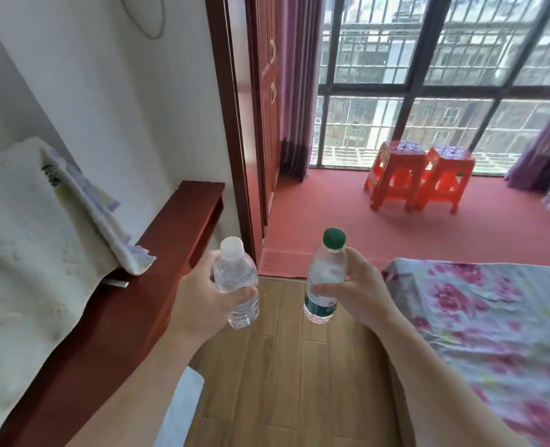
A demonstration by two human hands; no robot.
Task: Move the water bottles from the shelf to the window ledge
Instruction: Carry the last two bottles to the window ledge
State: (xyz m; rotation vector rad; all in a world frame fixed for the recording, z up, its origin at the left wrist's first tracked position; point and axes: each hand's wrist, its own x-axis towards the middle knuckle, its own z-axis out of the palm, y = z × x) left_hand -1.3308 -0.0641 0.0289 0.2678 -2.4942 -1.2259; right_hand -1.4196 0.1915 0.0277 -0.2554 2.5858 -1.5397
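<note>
Hands grip ribbed clear plastic bottles: left hand (202,298) wraps the white-capped bottle (236,285), right hand (357,288) the green-capped bottle (325,279) (green label).

A person's left hand (202,301) grips a white-capped bottle (236,285) and the right hand (360,290) a green-capped bottle (327,275) above the wooden floor (283,382), between a red-brown shelf (157,272) and a floral bed (493,317).
</note>
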